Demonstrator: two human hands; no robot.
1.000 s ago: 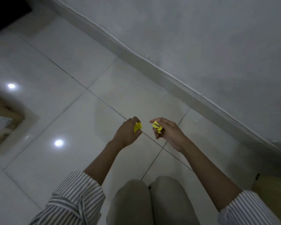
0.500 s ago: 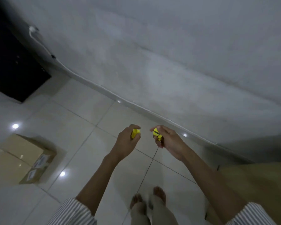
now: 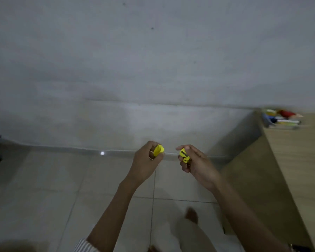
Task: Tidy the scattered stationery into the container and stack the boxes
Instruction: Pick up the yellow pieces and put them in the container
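Our left hand (image 3: 145, 161) is curled, with thumb and fingers pinching a yellow bit (image 3: 159, 149) that sticks up from the fist. Our right hand (image 3: 197, 163) is curled too, gripping a second bit (image 3: 184, 155) between thumb and fingers. We hold both hands up over the floor (image 3: 44, 188), near each other but apart.

Since half a second ago the grips are unchanged, but our view has swung right. The cardboard box left of the left hand has gone from sight. The bench (image 3: 298, 170) right of the right hand now shows its top. The container (image 3: 282, 122) sits there, beyond and right of the right hand, blurred, holding red, blue and green things.

Both bits are small and bright; the second bears a dark mark.
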